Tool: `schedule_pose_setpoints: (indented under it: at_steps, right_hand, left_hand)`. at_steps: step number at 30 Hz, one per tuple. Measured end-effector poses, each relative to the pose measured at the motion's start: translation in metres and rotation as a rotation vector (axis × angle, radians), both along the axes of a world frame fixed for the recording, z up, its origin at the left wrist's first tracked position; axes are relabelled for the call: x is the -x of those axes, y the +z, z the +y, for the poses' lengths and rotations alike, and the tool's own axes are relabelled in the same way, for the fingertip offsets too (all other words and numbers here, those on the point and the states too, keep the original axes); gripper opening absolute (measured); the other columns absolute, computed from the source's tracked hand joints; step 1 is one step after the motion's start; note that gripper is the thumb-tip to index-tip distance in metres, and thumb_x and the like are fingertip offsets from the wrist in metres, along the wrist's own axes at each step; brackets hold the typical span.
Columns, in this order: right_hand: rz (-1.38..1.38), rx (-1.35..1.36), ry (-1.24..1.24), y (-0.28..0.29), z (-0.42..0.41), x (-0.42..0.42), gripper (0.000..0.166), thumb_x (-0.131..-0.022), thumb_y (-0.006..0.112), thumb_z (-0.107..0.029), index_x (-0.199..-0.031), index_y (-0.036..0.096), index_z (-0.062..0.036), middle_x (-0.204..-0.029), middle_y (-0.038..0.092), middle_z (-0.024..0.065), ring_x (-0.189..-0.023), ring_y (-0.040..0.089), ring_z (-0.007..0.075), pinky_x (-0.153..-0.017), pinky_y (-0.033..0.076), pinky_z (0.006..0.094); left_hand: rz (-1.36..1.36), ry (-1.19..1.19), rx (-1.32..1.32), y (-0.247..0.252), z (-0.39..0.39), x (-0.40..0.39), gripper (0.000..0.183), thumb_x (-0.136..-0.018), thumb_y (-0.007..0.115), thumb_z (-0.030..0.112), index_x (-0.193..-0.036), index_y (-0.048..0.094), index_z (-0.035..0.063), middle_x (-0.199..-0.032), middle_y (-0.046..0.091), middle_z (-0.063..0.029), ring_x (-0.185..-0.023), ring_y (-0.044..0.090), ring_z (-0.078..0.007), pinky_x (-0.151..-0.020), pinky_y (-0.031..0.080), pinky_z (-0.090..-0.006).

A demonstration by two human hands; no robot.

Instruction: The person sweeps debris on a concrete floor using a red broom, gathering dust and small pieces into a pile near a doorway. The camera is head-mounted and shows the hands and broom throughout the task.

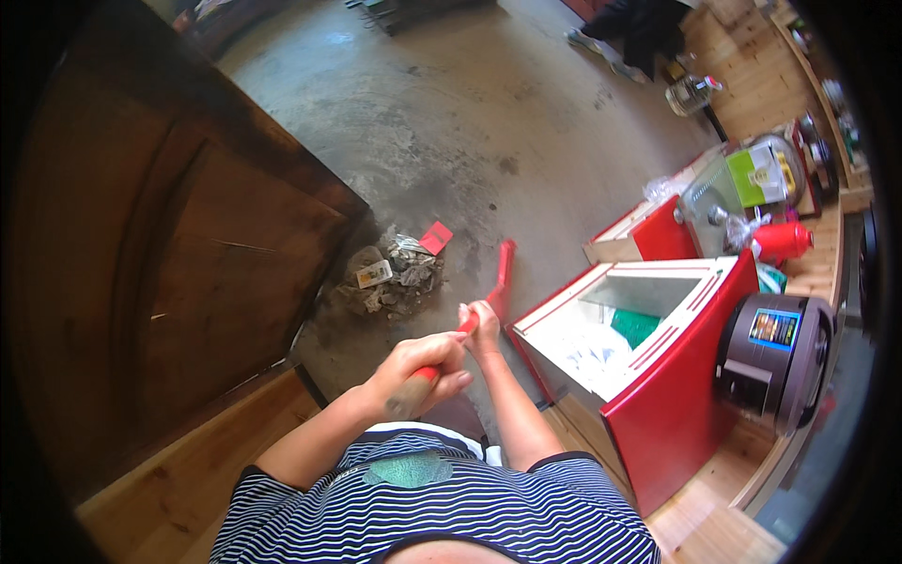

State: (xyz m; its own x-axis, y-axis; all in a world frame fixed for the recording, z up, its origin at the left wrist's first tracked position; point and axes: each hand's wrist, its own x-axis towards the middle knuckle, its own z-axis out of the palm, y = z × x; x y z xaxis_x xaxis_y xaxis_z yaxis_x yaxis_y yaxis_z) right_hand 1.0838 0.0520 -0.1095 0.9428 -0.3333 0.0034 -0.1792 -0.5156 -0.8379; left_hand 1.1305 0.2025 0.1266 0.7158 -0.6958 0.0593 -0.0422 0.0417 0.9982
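Observation:
Both hands grip the red handle of a long-handled floor tool (pixel 504 282), seemingly a broom; its red head is blurred and reaches down towards the concrete floor. My left hand (pixel 426 363) is wrapped round the upper handle near its worn, pale end. Further down the handle, my right hand (pixel 483 328) holds on. A pile of sweepings (pixel 405 282) lies on the floor ahead and to the left of the hands, with crumpled plastic, dirt and a small white-and-yellow packet (pixel 374 274). A red card or packet (pixel 435 238) rests at its far edge.
A dark brown wooden door (pixel 232 240) stands at the left. To the right is a red-fronted cabinet or drawer unit (pixel 676 395) holding plastic bags, beside a dark rice cooker (pixel 771 359). Further back are a red bottle (pixel 782 240) and a clear jug (pixel 689 95).

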Motion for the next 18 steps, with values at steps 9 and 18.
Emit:
schedule_pose_setpoints:
  at_steps: [9,18]
  right_hand:
    - [-0.256,-0.105,0.036,0.0,0.027,-0.077,0.016,-0.081,0.064,-0.009,-0.07,0.054,-0.0037,-0.069,0.054,0.0134,-0.062,0.054,0.0281,-0.059,0.044,0.036]
    - [0.012,-0.531,-0.016,0.102,0.006,-0.189,0.023,-0.091,0.059,-0.026,-0.088,0.055,-0.0037,-0.071,0.058,0.0036,-0.058,0.058,0.0099,-0.051,0.052,0.0253]
  left_hand:
    - [-0.189,-0.015,-0.101,0.036,0.019,-0.043,0.029,-0.074,0.07,0.0,-0.096,0.052,0.0035,-0.093,0.054,-0.0104,-0.09,0.053,-0.0189,-0.089,0.043,-0.0369]
    - [0.397,0.444,-0.14,-0.033,0.105,-0.076,0.023,-0.085,0.062,0.009,-0.105,0.055,0.0013,-0.097,0.061,-0.0053,-0.092,0.057,-0.0122,-0.084,0.046,-0.0274]
